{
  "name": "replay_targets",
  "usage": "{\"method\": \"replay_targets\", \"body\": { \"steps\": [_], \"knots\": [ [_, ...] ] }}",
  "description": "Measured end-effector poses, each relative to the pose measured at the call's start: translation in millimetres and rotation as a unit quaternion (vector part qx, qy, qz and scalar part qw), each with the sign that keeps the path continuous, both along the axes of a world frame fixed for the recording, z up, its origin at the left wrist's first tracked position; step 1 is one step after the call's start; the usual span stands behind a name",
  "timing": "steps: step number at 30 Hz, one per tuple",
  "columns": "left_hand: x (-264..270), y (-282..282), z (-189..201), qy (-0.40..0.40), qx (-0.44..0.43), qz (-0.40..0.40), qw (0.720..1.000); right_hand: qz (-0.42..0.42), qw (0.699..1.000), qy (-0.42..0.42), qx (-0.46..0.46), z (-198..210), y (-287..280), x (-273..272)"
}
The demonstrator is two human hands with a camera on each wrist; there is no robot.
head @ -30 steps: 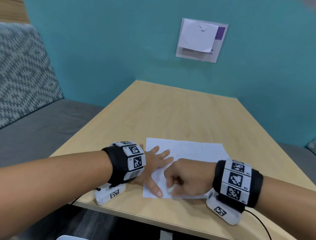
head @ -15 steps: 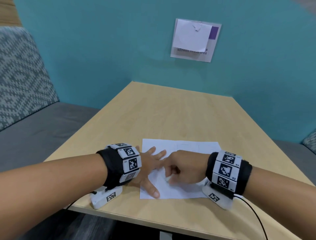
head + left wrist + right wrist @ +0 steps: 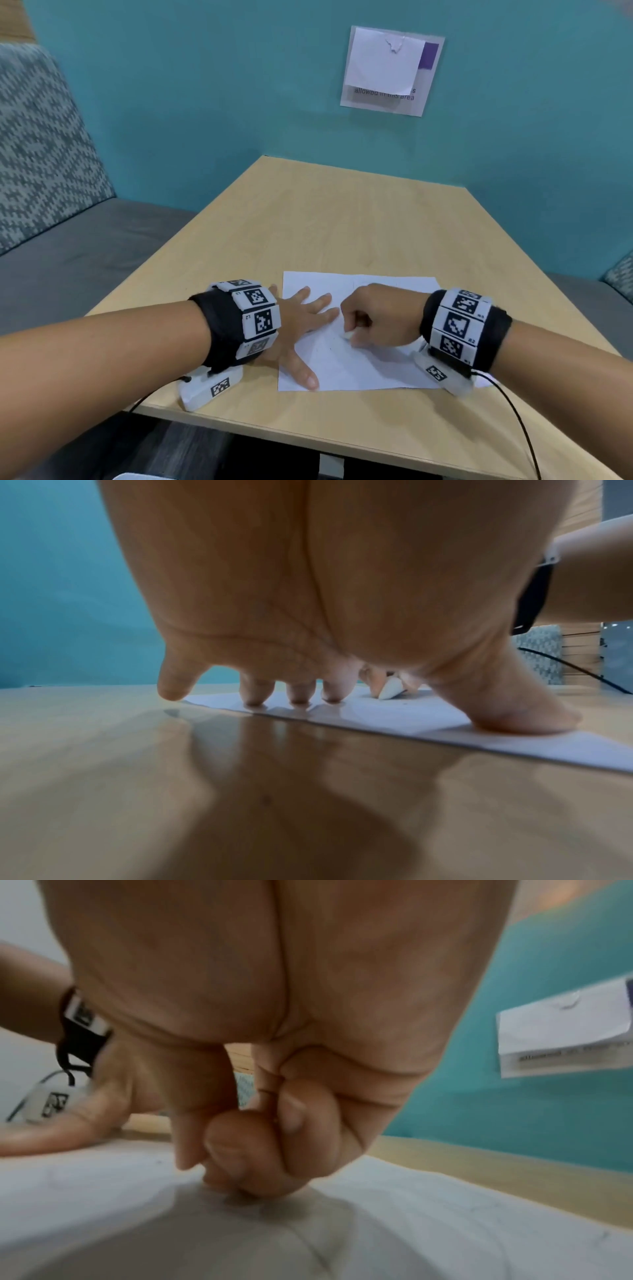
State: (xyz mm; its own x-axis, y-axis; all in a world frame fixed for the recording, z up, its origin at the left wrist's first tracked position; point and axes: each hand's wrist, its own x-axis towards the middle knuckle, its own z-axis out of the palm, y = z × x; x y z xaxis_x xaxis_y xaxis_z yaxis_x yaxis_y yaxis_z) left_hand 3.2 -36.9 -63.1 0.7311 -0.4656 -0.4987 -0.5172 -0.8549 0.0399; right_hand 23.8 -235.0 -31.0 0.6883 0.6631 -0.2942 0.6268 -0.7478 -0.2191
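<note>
Pale wood counter [image 3: 342, 212] is carrying a white sheet [image 3: 370, 371] near your edge. Your left grip [image 3: 301, 322] is lying flat on the sheet's left part, fingers straight and spread, thumb pressing by the near corner, holding nothing. Your right grip [image 3: 380, 318] is curling into a fist mid-sheet, pinching a small white piece [image 3: 390, 688] whose tip is touching the sheet.

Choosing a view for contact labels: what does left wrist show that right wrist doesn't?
Left wrist only: the white piece, its tip on the paper, and the left hand with fingertips pressing near the paper's edge. Right wrist only: the right hand curled tight, hiding the piece; the wall notice. Both: paper on the table.
</note>
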Motion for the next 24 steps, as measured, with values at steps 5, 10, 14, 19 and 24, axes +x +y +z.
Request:
{"method": "replay_targets", "body": {
  "steps": [5, 10, 14, 19, 24],
  "knots": [
    [-2, 2, 3, 0.007, -0.003, -0.001, 1.000, 0.022, 0.999, 0.024, -0.007, -3, 0, -5],
    [-3, -5, 7, -0.007, 0.018, -0.015, 1.000, -0.012, 1.000, -0.003, 0.002, -4, -8, 7],
    [-1, -14, 9, 0.021, 0.003, -0.031, 0.999, -0.016, 1.000, -0.014, -0.002, -3, -8, 1],
    [-4, -12, 9, 0.031, -0.033, -0.024, 0.999, 0.059, 0.997, 0.050, 0.018, -5, 3, -36],
    [-5, -14, 9, 0.022, -0.012, -0.026, 0.999, 0.028, 0.999, 0.029, 0.012, 1, -3, -18]
  ]
}}
